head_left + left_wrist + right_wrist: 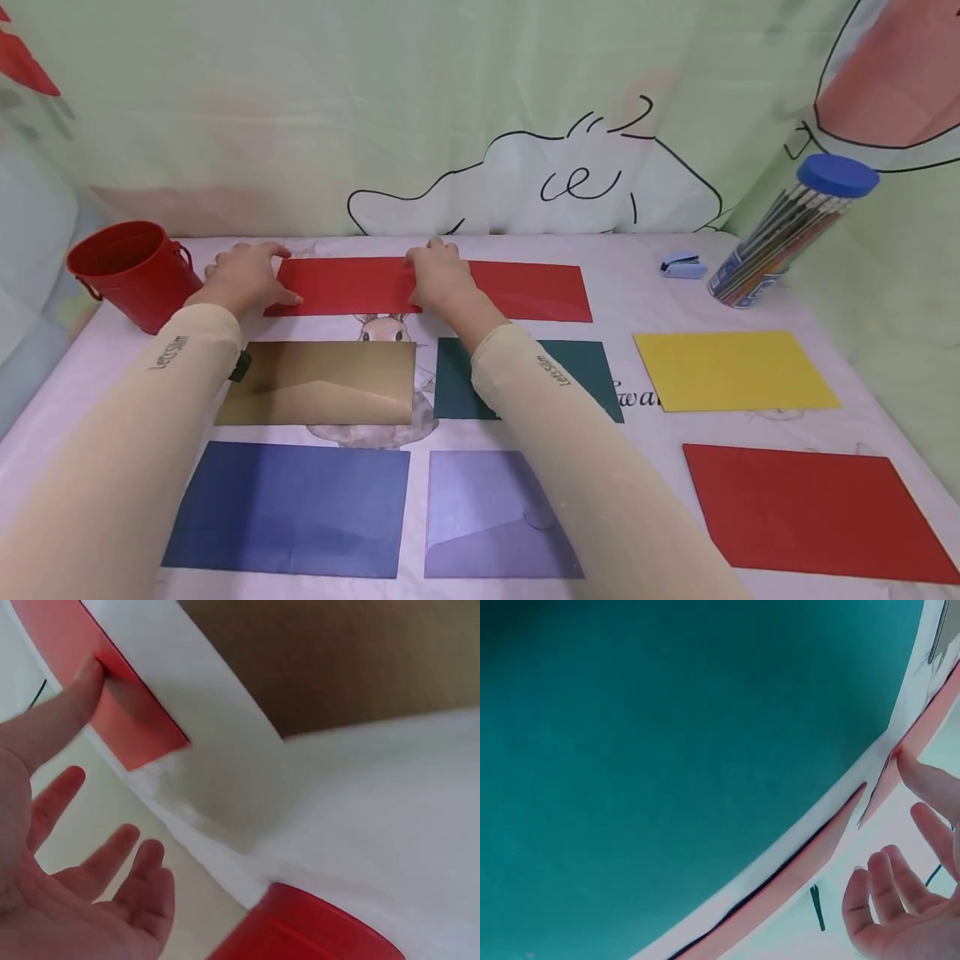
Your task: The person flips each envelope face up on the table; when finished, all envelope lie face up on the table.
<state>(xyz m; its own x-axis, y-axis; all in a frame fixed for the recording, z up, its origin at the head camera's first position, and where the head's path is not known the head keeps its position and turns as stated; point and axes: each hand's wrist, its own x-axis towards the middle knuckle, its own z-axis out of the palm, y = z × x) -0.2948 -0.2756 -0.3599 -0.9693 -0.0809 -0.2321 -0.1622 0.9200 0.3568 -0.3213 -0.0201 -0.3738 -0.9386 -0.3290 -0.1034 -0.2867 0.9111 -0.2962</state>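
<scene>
Along the back of the table lie two flat red envelopes, the left one and the right one, end to end with a narrow gap in the right wrist view. My left hand is at the left envelope's outer end, its thumb on the red surface and its other fingers spread apart. At that envelope's inner end is my right hand, hiding the gap in the head view. Its thumb touches the edge, while the other fingers stay loosely bent, away from the paper.
A red bucket stands at the left. Gold, green, blue, purple, yellow and larger red envelopes lie nearer. Back right are a blue stapler and a blue-lidded pencil jar.
</scene>
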